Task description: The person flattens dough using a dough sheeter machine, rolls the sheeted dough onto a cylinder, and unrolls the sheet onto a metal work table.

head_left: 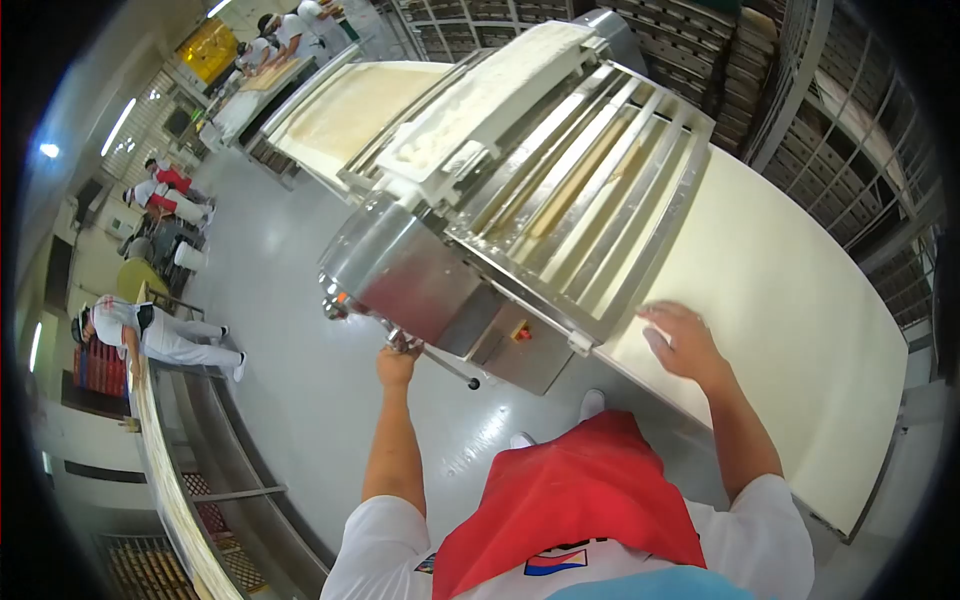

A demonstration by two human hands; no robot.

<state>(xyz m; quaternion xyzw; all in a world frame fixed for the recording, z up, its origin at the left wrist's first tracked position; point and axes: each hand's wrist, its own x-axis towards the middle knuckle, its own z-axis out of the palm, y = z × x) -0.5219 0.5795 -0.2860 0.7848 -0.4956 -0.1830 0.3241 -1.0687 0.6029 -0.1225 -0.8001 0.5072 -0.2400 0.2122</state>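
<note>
A tan sheet [580, 184] is showing between the guard bars [654, 238] at one o'clock on the machine [405, 262], and your left hand [396, 368], at eight o'clock, is wrapping its metal handle [400, 341]. Your right hand [688, 342] is resting or hovering, I cannot tell which, half-open and empty at three o'clock over the pale belt [800, 270].

We recorded a plain cream belt [800, 270], a silver guard [655, 245] striped by parallel bars, and a pale tan sheet [350, 108]. We logged a silver lever [447, 366] with a black knob [474, 384], a red-and-yellow switch [522, 332], a solid red apron [570, 480], plain white sleeves [375, 540] and a grey floor [270, 230].
</note>
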